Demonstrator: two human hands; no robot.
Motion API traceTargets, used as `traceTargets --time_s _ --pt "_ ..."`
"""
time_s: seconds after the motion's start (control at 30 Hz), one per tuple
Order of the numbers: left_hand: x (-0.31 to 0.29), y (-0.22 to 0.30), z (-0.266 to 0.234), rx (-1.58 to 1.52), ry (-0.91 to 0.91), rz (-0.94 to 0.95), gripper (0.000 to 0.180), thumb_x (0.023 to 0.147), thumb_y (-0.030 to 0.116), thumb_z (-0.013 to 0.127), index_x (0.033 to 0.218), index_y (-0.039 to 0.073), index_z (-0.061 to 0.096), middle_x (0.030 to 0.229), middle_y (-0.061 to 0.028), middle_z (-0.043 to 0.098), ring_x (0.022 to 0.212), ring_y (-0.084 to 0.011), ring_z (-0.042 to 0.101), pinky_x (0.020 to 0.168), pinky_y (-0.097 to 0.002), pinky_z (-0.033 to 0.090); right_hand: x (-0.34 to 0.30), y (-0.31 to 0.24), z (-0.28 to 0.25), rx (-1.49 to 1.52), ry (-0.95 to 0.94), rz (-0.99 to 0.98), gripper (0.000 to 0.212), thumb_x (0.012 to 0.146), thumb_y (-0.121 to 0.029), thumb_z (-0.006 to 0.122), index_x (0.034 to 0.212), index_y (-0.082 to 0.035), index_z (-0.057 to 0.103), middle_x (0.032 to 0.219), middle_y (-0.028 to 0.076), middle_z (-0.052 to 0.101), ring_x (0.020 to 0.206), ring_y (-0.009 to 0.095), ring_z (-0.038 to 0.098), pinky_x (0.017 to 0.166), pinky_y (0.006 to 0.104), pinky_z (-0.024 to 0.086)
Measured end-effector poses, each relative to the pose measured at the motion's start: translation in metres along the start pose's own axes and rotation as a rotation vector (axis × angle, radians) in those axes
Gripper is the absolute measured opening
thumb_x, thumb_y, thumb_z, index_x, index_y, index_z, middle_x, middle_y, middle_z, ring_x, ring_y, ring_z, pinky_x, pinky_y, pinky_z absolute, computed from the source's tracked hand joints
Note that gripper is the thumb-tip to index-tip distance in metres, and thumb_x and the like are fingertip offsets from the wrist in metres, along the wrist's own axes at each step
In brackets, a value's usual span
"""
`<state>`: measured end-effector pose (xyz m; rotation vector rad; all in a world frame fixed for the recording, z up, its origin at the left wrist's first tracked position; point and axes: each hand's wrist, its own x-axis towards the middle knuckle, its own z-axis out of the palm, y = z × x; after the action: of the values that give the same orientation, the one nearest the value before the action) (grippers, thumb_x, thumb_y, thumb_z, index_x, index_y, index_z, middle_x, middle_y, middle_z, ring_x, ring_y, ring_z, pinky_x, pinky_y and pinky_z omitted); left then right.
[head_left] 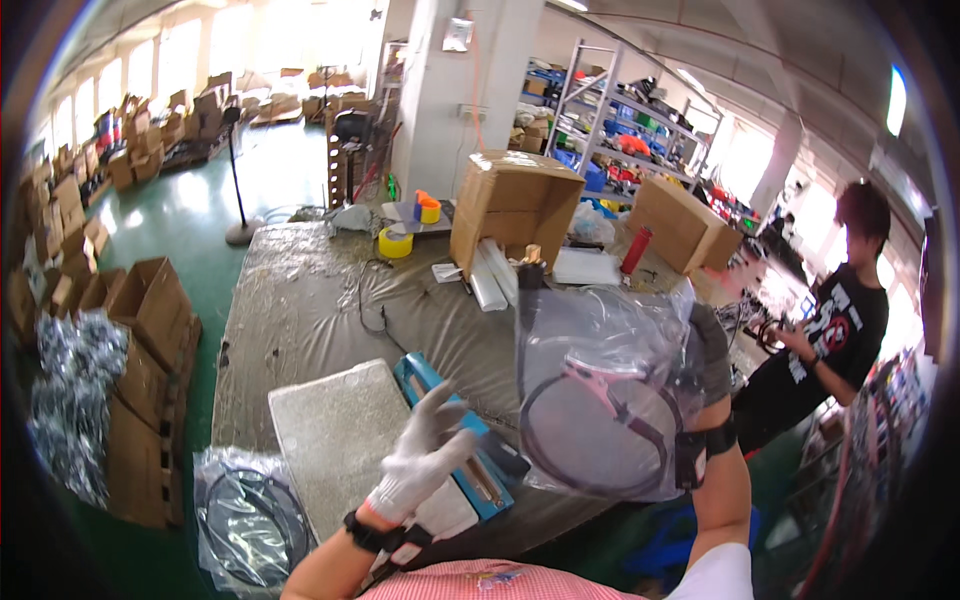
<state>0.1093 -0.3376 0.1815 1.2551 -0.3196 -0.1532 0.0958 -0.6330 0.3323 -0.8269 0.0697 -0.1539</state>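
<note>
My left hand (425, 455), in a white glove, is over the blue bag sealer (490, 480) with its fingers spread and nothing in them. On the right, my right hand (711, 350), in a grey glove, is closed on the edge of a clear plastic bag (560, 325). Its fingertips are partly hidden. Inside the bag lies a looped dark cable (530, 440) with a pink part (600, 388), whose kind I cannot make out. Beside the sealer is a flat, pale grey board (330, 420). A second bagged cable coil (250, 525) lies at the lower left.
An open cardboard box (515, 180) stands at the table's back, near yellow tape rolls (395, 243) and a red bottle (636, 250). A cord (378, 315) runs to the sealer. Cartons (150, 310) sit on the left. A co-worker (835, 320) stands at the right.
</note>
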Motion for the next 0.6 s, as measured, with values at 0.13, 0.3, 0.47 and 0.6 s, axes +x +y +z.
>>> traceTargets --time_s 0.13,0.3,0.47,0.6 --pt "-0.001 0.022 0.017 -0.218 -0.133 0.095 0.064 0.087 0.011 0.059 0.141 0.003 0.026 0.109 -0.0105 0.058 0.094 -0.0136 0.057 0.082 -0.0286 0.048 -0.040 0.031 0.038 -0.242 -0.103 0.007 0.017 0.085 -0.020 0.058 0.087 -0.005 0.064 0.078 0.008 0.064 0.069 0.020 0.063 0.064 0.0344 0.053" --pt "-0.023 0.050 -0.019 -0.233 0.199 0.188 0.059 0.088 0.007 0.057 0.140 0.005 0.030 0.087 -0.0015 0.059 0.062 -0.0059 0.051 0.055 -0.0206 0.044 -0.070 0.077 0.047 -0.766 -0.034 -0.333 0.015 0.086 -0.014 0.060 0.096 -0.005 0.064 0.084 0.005 0.065 0.078 0.018 0.063 0.071 0.0314 0.051" --pt "-0.042 0.057 -0.073 0.315 0.354 0.613 0.051 0.084 0.007 0.062 0.131 0.004 0.045 0.088 -0.0073 0.065 0.068 -0.0125 0.061 0.063 -0.0255 0.049 -0.086 0.118 0.029 -1.796 -0.405 -1.082 0.012 0.084 -0.012 0.066 0.094 -0.005 0.064 0.085 0.006 0.063 0.085 0.018 0.059 0.077 0.0352 0.048" --pt "-0.059 0.058 -0.101 0.636 0.139 0.617 0.047 0.078 0.009 0.068 0.122 0.004 0.053 0.095 -0.0154 0.066 0.079 -0.0248 0.068 0.070 -0.0311 0.052 -0.083 0.142 0.026 -1.170 -0.537 0.111 0.020 0.087 -0.020 0.066 0.100 -0.006 0.063 0.091 0.007 0.064 0.086 0.016 0.059 0.079 0.0302 0.046"
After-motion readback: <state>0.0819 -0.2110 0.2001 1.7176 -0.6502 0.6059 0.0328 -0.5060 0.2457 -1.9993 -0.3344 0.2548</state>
